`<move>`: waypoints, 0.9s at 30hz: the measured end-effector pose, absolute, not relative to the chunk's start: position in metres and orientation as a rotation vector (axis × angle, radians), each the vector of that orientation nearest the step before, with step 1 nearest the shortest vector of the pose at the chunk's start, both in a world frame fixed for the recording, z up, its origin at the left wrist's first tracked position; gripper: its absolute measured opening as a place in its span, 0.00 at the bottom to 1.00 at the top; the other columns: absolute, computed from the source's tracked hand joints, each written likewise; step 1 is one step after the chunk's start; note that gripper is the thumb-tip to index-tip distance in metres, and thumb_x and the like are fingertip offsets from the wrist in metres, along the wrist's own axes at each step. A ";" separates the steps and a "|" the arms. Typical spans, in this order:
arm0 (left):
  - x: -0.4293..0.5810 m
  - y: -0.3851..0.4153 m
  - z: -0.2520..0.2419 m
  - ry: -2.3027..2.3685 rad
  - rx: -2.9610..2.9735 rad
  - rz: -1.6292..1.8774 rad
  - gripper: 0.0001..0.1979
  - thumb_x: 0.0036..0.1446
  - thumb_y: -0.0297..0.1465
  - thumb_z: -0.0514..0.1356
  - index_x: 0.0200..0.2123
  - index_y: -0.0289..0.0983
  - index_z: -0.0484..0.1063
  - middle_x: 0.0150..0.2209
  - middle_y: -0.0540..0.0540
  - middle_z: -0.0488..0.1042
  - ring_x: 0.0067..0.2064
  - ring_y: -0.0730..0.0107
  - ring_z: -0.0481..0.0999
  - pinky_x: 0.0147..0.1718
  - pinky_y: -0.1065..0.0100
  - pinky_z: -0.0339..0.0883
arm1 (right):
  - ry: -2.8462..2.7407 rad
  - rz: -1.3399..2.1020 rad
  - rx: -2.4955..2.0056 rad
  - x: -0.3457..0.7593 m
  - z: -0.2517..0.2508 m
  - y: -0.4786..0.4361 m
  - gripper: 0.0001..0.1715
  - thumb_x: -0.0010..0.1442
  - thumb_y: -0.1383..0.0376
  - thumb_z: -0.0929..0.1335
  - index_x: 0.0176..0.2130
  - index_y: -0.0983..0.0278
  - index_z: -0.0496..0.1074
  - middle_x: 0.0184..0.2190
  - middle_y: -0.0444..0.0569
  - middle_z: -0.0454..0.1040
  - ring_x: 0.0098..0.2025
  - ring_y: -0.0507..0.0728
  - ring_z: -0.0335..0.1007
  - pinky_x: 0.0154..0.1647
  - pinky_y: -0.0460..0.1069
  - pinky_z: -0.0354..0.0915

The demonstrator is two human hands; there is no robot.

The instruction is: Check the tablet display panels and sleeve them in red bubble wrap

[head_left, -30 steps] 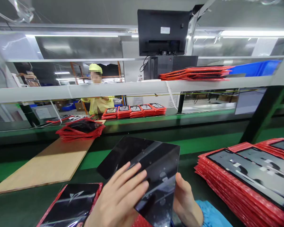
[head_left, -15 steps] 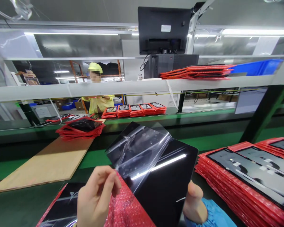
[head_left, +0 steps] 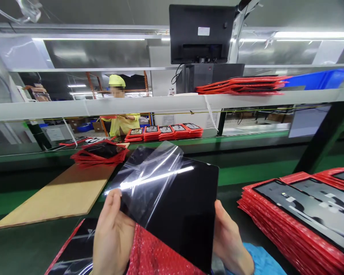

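Note:
A black glass screen panel (head_left: 186, 198) is tilted up in front of me. My right hand (head_left: 229, 236) grips its right edge, thumb along the side. Clear protective film (head_left: 163, 168) lies across the panel's upper left, partly lifted off the glass. My left hand (head_left: 113, 229) is closed at the fingertips on the film's left corner. Below the panel, a red bubble-wrap bag (head_left: 160, 254) shows between my hands. Another black panel (head_left: 80, 244) with wrinkled film lies on red wrap at the lower left, partly behind my left hand.
Stacks of red bubble bags topped with grey panels (head_left: 309, 206) stand on the right. A wooden board (head_left: 57, 194) lies at left, with a red-wrapped pile (head_left: 100, 152) at its far end. Across the line, a person (head_left: 122, 124) in yellow works beyond more stacks (head_left: 164, 133).
My left fingertips have moved up and left onto the film's corner. The panel has shifted left and turned slightly, and my right hand has come further into view with it.

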State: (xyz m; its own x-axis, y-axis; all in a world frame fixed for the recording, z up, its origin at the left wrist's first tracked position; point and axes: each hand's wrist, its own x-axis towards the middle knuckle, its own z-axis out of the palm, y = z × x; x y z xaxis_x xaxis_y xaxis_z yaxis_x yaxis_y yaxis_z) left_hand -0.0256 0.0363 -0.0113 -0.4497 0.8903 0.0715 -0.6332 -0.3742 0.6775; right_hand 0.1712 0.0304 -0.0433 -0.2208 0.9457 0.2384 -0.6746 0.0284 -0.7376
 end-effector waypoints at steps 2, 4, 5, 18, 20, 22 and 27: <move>-0.028 0.034 -0.007 0.710 0.522 2.074 0.03 0.54 0.31 0.61 0.33 0.38 0.72 0.35 0.50 0.73 0.39 0.71 0.74 0.37 0.73 0.73 | -0.941 1.575 -0.354 0.164 -0.035 0.026 0.18 0.56 0.54 0.70 0.47 0.53 0.73 0.46 0.45 0.77 0.46 0.57 0.74 0.51 0.52 0.65; -0.030 0.031 -0.004 0.704 0.562 2.159 0.02 0.56 0.30 0.59 0.32 0.39 0.71 0.34 0.49 0.74 0.37 0.70 0.75 0.36 0.72 0.74 | -1.054 1.582 -0.342 0.158 -0.030 0.020 0.30 0.53 0.59 0.73 0.54 0.53 0.66 0.51 0.47 0.74 0.52 0.59 0.70 0.52 0.52 0.65; -0.031 0.030 -0.003 0.695 0.587 2.188 0.03 0.57 0.30 0.59 0.32 0.39 0.71 0.33 0.49 0.74 0.36 0.71 0.75 0.35 0.71 0.75 | -1.116 1.598 -0.340 0.156 -0.029 0.018 0.35 0.52 0.60 0.74 0.57 0.53 0.62 0.53 0.48 0.72 0.54 0.60 0.69 0.51 0.53 0.66; -0.038 0.029 -0.002 0.747 0.559 2.192 0.04 0.55 0.31 0.61 0.36 0.41 0.73 0.36 0.53 0.71 0.42 0.71 0.71 0.44 0.71 0.71 | -1.273 1.740 -0.332 0.157 -0.022 0.004 0.46 0.51 0.59 0.73 0.63 0.57 0.52 0.56 0.54 0.68 0.56 0.64 0.66 0.51 0.59 0.64; -0.040 0.028 -0.001 0.748 0.535 2.161 0.03 0.55 0.31 0.60 0.35 0.41 0.73 0.37 0.53 0.71 0.43 0.72 0.70 0.43 0.74 0.71 | -1.280 1.744 -0.336 0.156 -0.022 0.003 0.42 0.51 0.60 0.73 0.61 0.56 0.56 0.53 0.52 0.70 0.55 0.63 0.67 0.51 0.57 0.64; -0.043 0.028 -0.001 0.728 0.528 2.115 0.03 0.54 0.32 0.60 0.33 0.41 0.72 0.37 0.53 0.70 0.44 0.71 0.70 0.41 0.75 0.71 | -1.281 1.729 -0.326 0.155 -0.025 0.004 0.36 0.52 0.60 0.73 0.57 0.55 0.60 0.49 0.50 0.73 0.51 0.60 0.70 0.50 0.55 0.64; -0.060 0.033 -0.002 0.786 0.566 2.048 0.03 0.50 0.32 0.58 0.28 0.40 0.71 0.32 0.52 0.66 0.37 0.73 0.68 0.34 0.79 0.70 | -1.292 1.753 -0.335 0.158 -0.032 0.006 0.26 0.50 0.58 0.74 0.48 0.62 0.68 0.40 0.50 0.77 0.45 0.60 0.74 0.50 0.56 0.63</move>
State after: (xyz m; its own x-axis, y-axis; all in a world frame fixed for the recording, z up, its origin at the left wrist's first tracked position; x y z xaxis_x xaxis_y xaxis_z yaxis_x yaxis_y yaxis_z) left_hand -0.0597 0.0333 -0.0023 -0.5379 0.8366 0.1038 -0.5526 -0.4429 0.7060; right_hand 0.1578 0.0061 -0.0319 -0.5544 0.7837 0.2801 -0.4999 -0.0445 -0.8649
